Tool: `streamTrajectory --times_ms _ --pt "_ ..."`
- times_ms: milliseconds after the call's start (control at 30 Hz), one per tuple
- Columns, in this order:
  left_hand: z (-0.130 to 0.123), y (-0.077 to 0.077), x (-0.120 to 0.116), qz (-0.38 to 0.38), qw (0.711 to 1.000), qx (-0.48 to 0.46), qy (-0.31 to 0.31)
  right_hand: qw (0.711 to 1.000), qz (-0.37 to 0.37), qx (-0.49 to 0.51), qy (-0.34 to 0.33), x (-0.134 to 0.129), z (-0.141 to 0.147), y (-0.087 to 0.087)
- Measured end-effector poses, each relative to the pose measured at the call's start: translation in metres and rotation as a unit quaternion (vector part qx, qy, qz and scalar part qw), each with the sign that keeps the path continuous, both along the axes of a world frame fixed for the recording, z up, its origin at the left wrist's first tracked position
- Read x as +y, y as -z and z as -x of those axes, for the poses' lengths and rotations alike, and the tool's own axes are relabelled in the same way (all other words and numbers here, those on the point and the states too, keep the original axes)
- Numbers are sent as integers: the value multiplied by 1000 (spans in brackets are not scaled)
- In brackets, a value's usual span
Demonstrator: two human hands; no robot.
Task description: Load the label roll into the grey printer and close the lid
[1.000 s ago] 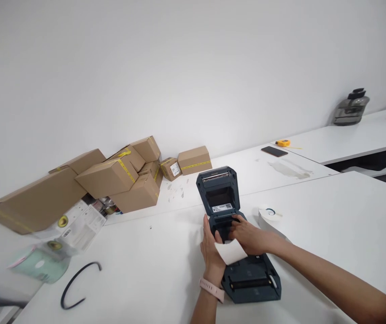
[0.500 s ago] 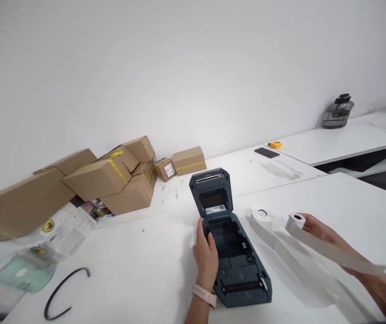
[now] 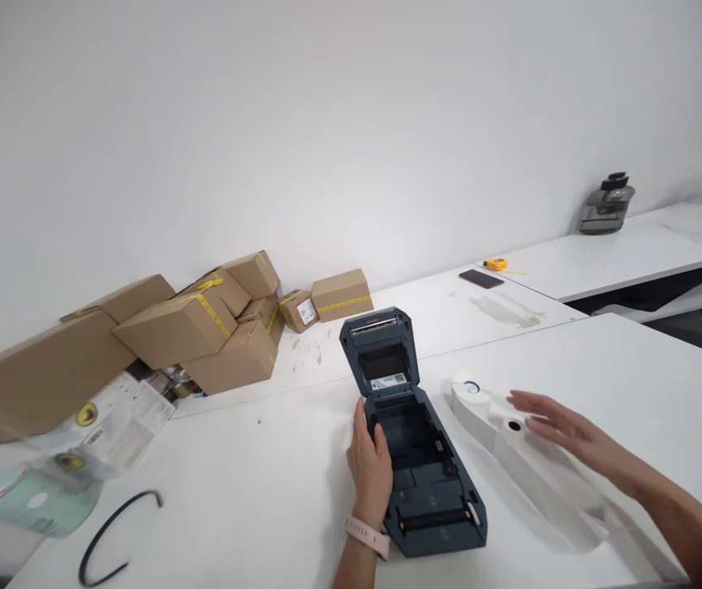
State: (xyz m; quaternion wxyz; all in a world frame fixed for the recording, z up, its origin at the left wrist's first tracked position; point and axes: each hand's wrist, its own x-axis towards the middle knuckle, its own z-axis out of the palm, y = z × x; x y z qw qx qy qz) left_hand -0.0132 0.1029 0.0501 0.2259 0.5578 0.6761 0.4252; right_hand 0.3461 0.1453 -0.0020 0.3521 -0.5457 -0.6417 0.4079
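Observation:
A dark label printer [image 3: 428, 483] stands on the white table with its lid [image 3: 381, 352] raised, and its roll bay looks bare. My left hand [image 3: 371, 466] is wrapped around the printer's left side, thumb over the rim. To the right, my right hand [image 3: 556, 425] hovers with fingers stretched out, beside and just above a small white paper roll [image 3: 512, 433]. That roll rests on the table with its dark core hole facing up. Behind it sits a larger label roll [image 3: 472, 397], its unwound strip running toward the front right.
Cardboard boxes [image 3: 179, 327] are piled at the back left. Nearer lie plastic packaging [image 3: 123, 425], a green pouch [image 3: 44, 503] and a curved black strip [image 3: 102, 532]. Farther back are a phone [image 3: 481, 279], a yellow tape measure [image 3: 497, 264] and a large bottle [image 3: 605, 204].
My right hand has let go of the small paper roll, which has come down onto the table, and its fingers have spread. My left hand keeps its hold on the printer.

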Motion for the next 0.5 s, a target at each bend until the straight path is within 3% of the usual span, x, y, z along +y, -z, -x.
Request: streamTrajectory --times_ms 133,267,367,500 --pt "0 -1 0 -17 1000 0 -7 996 -25 -81 -30 37 4 -30" --pt "1 -3 -1 -18 1000 -7 -5 980 -40 -118 -153 70 30 -48" --pt "2 -2 -2 -31 999 -10 5 974 -30 -108 -197 78 45 -51" --pt "2 0 -2 -29 999 -12 18 982 -35 -87 -165 69 51 -61"
